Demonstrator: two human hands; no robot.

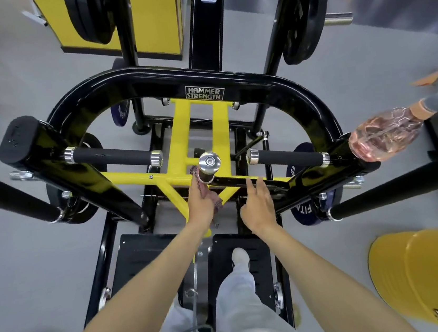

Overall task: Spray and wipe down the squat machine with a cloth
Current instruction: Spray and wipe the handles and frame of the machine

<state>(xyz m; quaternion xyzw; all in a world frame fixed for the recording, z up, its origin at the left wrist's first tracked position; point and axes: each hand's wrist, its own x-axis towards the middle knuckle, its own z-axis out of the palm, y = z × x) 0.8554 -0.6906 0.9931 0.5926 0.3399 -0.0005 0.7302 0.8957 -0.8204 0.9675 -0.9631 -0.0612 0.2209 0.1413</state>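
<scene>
The cloth [216, 202], reddish and patterned, is bunched against the chrome-capped post [209, 162] at the middle of the squat machine [147, 82]. The left hand [199, 207] grips it. The right hand [257, 208] is just beside, fingers spread loosely over the black crossbar [231, 182], possibly touching it. The spray bottle [385, 135] lies on the frame's right end, well apart. Grey floor [29, 244] lies open on both sides.

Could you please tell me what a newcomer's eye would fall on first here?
The glossy black curved steel arch with its Hammer Strength badge spans the upper middle, above a bright yellow frame at the centre. Below, the left hand holds a dark pink cloth against that frame, the right hand open beside it. A clear spray bottle of pink liquid lies on the machine's right arm.
</scene>
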